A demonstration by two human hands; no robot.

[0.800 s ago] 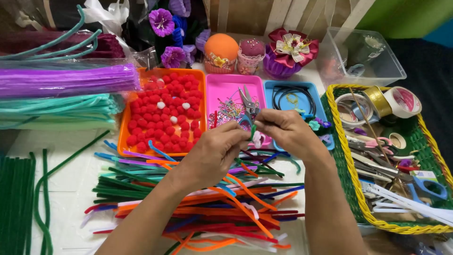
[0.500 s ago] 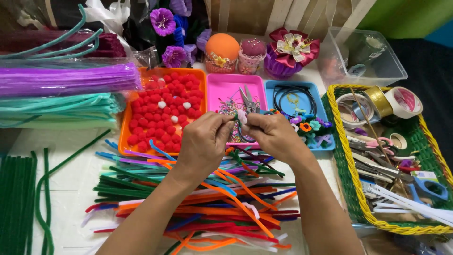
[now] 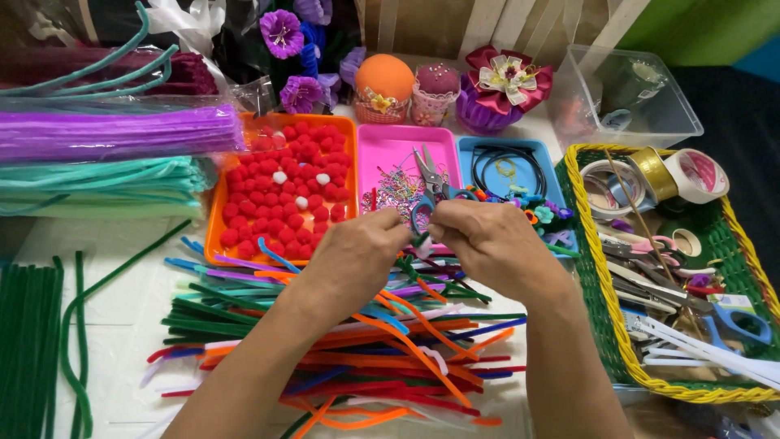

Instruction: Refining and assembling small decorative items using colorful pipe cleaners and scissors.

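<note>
My left hand [image 3: 353, 262] and my right hand [image 3: 496, 244] meet fingertip to fingertip over a heap of coloured pipe cleaners [image 3: 349, 349]. Between the fingertips they pinch a small green and white pipe cleaner piece [image 3: 420, 242]. Just beyond the fingers, blue-handled scissors [image 3: 428, 180] lie on a pink tray [image 3: 382, 146] of small pins; neither hand grips them.
An orange tray [image 3: 280, 191] of red pompoms sits left of the pink one, and a blue tray [image 3: 520, 162] to its right. A green and yellow basket [image 3: 735, 244] with tape rolls and tools stands at right. Bagged purple and green stems [image 3: 106, 134] lie at left.
Both hands have shifted a little left and toward me, away from the scissors. Their fingertips have closed together on the small green and white piece.
</note>
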